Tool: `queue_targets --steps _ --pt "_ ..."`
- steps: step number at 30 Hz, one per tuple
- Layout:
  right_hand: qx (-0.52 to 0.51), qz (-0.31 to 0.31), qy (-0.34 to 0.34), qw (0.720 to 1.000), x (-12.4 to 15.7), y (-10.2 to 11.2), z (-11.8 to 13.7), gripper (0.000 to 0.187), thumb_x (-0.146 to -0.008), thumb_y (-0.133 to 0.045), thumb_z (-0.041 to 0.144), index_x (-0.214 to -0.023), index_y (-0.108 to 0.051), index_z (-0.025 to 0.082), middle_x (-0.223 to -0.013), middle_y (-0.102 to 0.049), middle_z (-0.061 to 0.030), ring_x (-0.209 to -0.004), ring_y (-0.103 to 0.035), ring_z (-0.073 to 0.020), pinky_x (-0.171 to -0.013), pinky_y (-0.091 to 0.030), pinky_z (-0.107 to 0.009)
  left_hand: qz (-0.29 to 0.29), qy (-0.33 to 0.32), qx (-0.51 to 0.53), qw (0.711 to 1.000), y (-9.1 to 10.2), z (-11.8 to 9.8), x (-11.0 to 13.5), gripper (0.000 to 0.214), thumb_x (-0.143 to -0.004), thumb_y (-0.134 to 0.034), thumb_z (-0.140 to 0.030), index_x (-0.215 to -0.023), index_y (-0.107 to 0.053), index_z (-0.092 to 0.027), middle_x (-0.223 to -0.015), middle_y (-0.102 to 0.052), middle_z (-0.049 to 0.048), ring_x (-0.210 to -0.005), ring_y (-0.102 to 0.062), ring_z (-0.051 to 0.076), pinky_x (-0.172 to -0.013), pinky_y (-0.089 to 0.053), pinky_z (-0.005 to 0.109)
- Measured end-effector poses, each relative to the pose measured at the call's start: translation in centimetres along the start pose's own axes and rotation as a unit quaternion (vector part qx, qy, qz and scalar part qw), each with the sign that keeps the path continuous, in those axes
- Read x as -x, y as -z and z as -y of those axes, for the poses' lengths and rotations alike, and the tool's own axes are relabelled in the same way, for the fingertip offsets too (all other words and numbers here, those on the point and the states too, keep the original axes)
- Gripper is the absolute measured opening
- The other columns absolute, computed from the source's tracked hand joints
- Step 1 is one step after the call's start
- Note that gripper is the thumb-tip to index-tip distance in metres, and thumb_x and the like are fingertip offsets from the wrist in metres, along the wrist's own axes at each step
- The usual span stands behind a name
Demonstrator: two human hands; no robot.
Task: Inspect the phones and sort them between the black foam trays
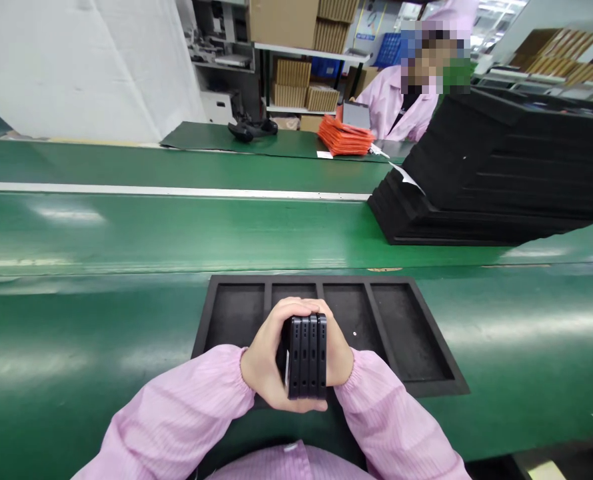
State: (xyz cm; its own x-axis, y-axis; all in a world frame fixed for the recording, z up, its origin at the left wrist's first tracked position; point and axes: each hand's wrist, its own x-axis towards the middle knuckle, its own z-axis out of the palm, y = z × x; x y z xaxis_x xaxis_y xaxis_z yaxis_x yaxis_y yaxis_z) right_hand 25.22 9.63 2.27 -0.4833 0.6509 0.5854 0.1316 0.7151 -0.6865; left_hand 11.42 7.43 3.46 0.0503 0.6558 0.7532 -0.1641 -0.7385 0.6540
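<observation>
1. Four black slab-shaped units, stacked edge-on, just above the near rim of the tray.
2. Left hand and right hand, both clasped round the stack from its sides.
3. Black foam tray, four compartments, on the green bench.
4. Risk, judged: the hold is by side pressure alone. Slackened fingers could let a middle unit slide out and strike the rim or bench.
</observation>
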Motion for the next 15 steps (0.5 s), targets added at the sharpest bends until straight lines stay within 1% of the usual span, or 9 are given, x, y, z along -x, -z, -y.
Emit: queue_targets --steps 2,3,5,7,10,12,15 --pt "-0.008 -0.032 0.038 0.999 0.16 -0.12 0.1 0.076 -0.069 -0.07 0.061 -0.128 -0.039 0.025 -0.102 -0.053 -0.0082 -0.089 -0.059 -0.0286 -0.076 -0.051 -0.046 -0.032 0.029 0.028 0.999 -0.39 -0.22 0.35 0.092 -0.052 -0.084 -0.063 -0.127 -0.049 -0.024 -0.111 -0.053 0.0107 -0.099 -0.057 0.028 -0.09 -0.049 0.047" --pt "-0.01 -0.038 0.048 0.998 0.23 -0.17 0.12 0.076 -0.07 -0.067 0.065 -0.128 -0.039 0.025 -0.101 -0.052 -0.008 -0.088 -0.059 -0.0278 -0.074 -0.051 -0.045 -0.039 0.037 0.042 0.998 -0.57 -0.36 0.45 0.091 -0.052 -0.083 -0.066 -0.126 -0.049 -0.024 -0.11 -0.052 0.0102 -0.098 -0.057 0.028 -0.089 -0.05 0.046" --pt "-0.008 -0.036 0.06 0.998 0.31 -0.21 0.1 0.076 -0.072 -0.063 0.068 -0.129 -0.038 0.024 -0.103 -0.052 -0.008 -0.089 -0.058 -0.0272 -0.076 -0.05 -0.044 -0.035 0.04 0.056 0.997 -0.82 -0.65 0.44 0.089 -0.054 -0.081 -0.068 -0.125 -0.049 -0.025 -0.108 -0.052 0.0088 -0.096 -0.058 0.026 -0.088 -0.05 0.045" --pt "-0.012 -0.023 0.06 0.998 0.33 -0.17 0.02 0.079 -0.071 -0.064 0.069 -0.13 -0.037 0.024 -0.104 -0.052 -0.008 -0.091 -0.059 -0.0273 -0.078 -0.05 -0.044 -0.029 0.038 0.059 0.997 -0.91 -0.85 0.27 0.087 -0.056 -0.08 -0.069 -0.125 -0.049 -0.026 -0.107 -0.051 0.0076 -0.095 -0.058 0.025 -0.088 -0.051 0.044" --pt "-0.027 -0.011 0.046 0.999 0.34 -0.06 -0.05 0.077 -0.071 -0.067 0.067 -0.129 -0.037 0.025 -0.105 -0.053 -0.0078 -0.092 -0.059 -0.0274 -0.079 -0.049 -0.044 -0.023 0.045 0.058 0.997 -0.88 -0.97 0.07 0.086 -0.057 -0.08 -0.068 -0.125 -0.048 -0.027 -0.108 -0.052 0.0074 -0.096 -0.059 0.025 -0.088 -0.051 0.044" --pt "-0.032 -0.003 0.039 0.999 0.38 0.0 -0.03 0.075 -0.07 -0.068 0.066 -0.126 -0.038 0.026 -0.102 -0.054 -0.0068 -0.09 -0.059 -0.0267 -0.078 -0.049 -0.043 -0.024 0.044 0.062 0.997 -0.87 -0.99 0.09 0.086 -0.056 -0.081 -0.066 -0.124 -0.049 -0.026 -0.108 -0.053 0.0078 -0.097 -0.059 0.026 -0.089 -0.051 0.045" --pt "-0.02 -0.001 0.029 0.999 0.44 -0.03 0.12 0.075 -0.065 -0.071 0.067 -0.12 -0.039 0.027 -0.095 -0.054 -0.0046 -0.083 -0.058 -0.0258 -0.074 -0.048 -0.042 -0.028 0.033 0.065 0.997 -0.97 -1.02 0.23 0.088 -0.054 -0.085 -0.063 -0.125 -0.049 -0.024 -0.108 -0.054 0.0085 -0.098 -0.06 0.027 -0.09 -0.051 0.046"
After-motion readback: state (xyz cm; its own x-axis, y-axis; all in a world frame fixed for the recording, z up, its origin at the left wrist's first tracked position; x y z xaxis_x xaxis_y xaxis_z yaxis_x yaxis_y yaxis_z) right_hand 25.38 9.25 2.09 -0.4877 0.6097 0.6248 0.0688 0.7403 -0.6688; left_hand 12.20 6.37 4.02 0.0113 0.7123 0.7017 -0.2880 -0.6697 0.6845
